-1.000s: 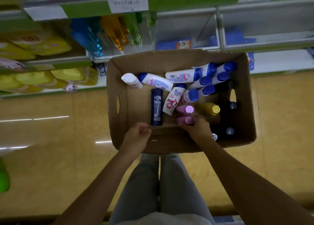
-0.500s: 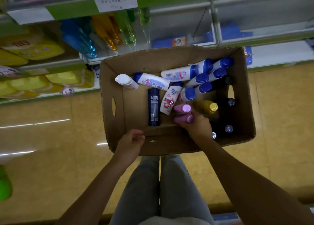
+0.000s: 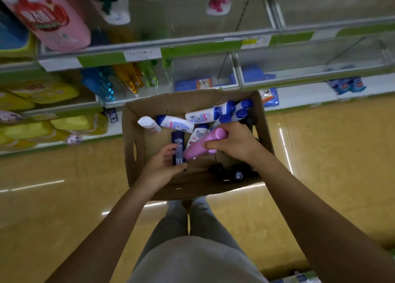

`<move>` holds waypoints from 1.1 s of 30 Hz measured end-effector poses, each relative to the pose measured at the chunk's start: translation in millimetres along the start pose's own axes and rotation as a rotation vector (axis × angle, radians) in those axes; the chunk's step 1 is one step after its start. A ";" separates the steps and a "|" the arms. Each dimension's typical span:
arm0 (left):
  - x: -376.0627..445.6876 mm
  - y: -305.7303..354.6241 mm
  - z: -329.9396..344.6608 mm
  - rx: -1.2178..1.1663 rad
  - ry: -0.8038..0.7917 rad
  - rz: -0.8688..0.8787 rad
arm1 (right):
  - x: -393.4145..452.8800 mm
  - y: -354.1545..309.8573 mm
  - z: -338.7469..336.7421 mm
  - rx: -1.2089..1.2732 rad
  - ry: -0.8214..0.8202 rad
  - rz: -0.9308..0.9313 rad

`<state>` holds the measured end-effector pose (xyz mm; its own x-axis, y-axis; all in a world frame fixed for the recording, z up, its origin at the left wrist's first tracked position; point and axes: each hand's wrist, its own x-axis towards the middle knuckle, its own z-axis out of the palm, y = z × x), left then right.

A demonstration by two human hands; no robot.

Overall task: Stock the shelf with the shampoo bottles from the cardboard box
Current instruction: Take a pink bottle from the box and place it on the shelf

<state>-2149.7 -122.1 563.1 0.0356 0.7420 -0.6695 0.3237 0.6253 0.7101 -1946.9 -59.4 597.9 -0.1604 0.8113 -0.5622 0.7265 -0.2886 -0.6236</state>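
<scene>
Your right hand (image 3: pixel 233 142) has its fingers wrapped round the pink bottle (image 3: pixel 204 143), which sits tilted above the middle of the cardboard box (image 3: pixel 132 137), cap end toward the upper right. Your left hand (image 3: pixel 163 167) curls round the lower end of the dark blue bottle (image 3: pixel 178 148), which lies flat on the box floor at centre frame.

The pink one looks smooth, glossy plastic, rounded and tapering toward the base, so I would judge it slippery; keep the fingers across its widest part and lift it clear of the box wall before swinging up toward the shelf (image 3: pixel 192 47) in the upper half of the frame. The dark blue bottle is slim and straight-sided, with a pale label strip; pinching only its end may let it pivot, so slide your grip toward its middle before raising it.

The other shampoo bottles (image 3: pixel 205 116) lie heaped in the upper right of the box, white with blue caps, oval-bodied and glossy, so they could roll if you knock them. A white bottle (image 3: pixel 148 124) lies apart at the upper left. Dark bottles (image 3: pixel 237 172) stand in the lower right corner, hard to make out. The box is dull corrugated card with a handle slot in its left wall, and it may flex if you lean on it.
</scene>
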 end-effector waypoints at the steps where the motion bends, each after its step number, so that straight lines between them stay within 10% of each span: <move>1: -2.5 7.8 -2.5 -0.002 -0.027 0.042 | -3.2 -13.2 -10.0 0.026 -0.020 -0.027; 13: -68.0 85.2 -33.8 -0.248 -0.025 0.363 | -45.9 -134.1 -80.0 0.170 -0.098 -0.281; 22: -108.1 136.3 -58.6 -0.527 -0.111 0.403 | -60.5 -178.4 -85.6 0.746 -0.076 -0.528; 28: -116.3 139.5 -62.1 -0.952 -0.457 0.339 | -65.7 -191.0 -89.3 0.822 -0.155 -0.569; 33: -127.3 151.0 -55.4 -0.821 -0.107 0.387 | -73.5 -197.7 -88.6 0.761 -0.089 -0.530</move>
<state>-2157.8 -108.7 767.6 0.1028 0.9350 -0.3396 -0.5023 0.3434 0.7936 -2019.5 -16.9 810.7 -0.4194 0.8996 -0.1218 -0.0851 -0.1725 -0.9813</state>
